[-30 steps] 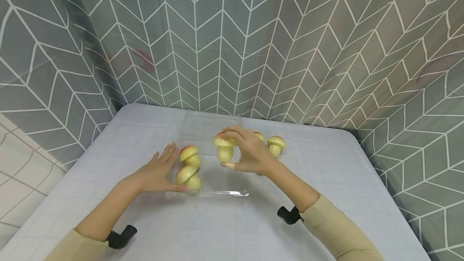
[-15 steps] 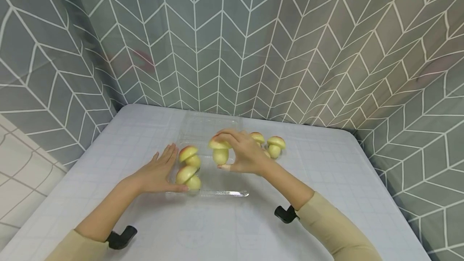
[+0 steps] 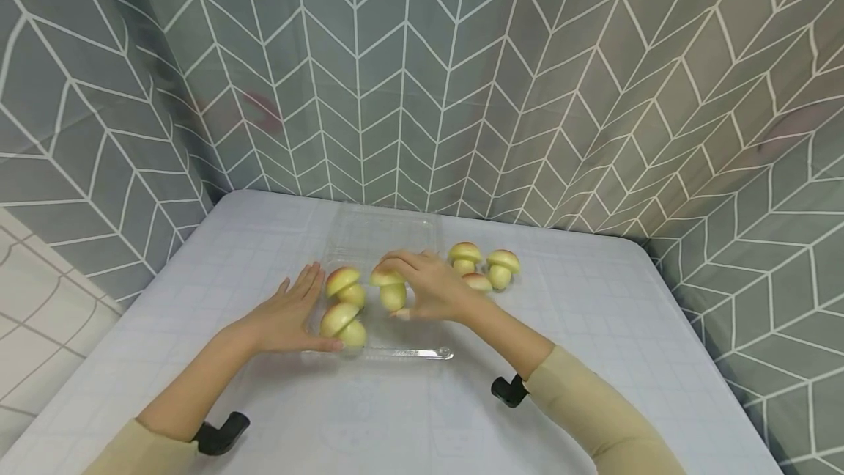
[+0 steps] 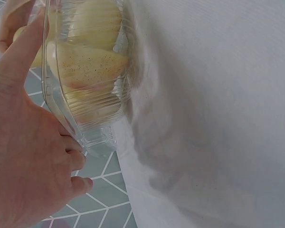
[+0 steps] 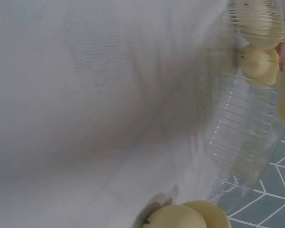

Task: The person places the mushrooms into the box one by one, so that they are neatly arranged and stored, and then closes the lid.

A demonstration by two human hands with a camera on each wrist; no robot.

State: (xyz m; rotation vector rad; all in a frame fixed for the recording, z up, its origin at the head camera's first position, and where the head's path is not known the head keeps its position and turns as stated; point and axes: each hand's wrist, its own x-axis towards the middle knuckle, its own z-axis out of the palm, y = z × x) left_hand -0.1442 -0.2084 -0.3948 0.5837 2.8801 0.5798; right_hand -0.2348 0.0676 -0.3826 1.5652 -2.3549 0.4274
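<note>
- Right hand (image 3: 431,286): fingers grip one mushroom (image 3: 392,295) over clear box (image 3: 409,352).
- Left hand (image 3: 283,315): fingers straight, touching box's left side.
- Two mushrooms (image 3: 340,317) inside, three others (image 3: 503,270) on tabletop (image 3: 369,416).

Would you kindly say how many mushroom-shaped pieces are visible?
6: two pieces in the clear container, one piece in the right hand, three pieces on the table. The hand may hide more.
</note>
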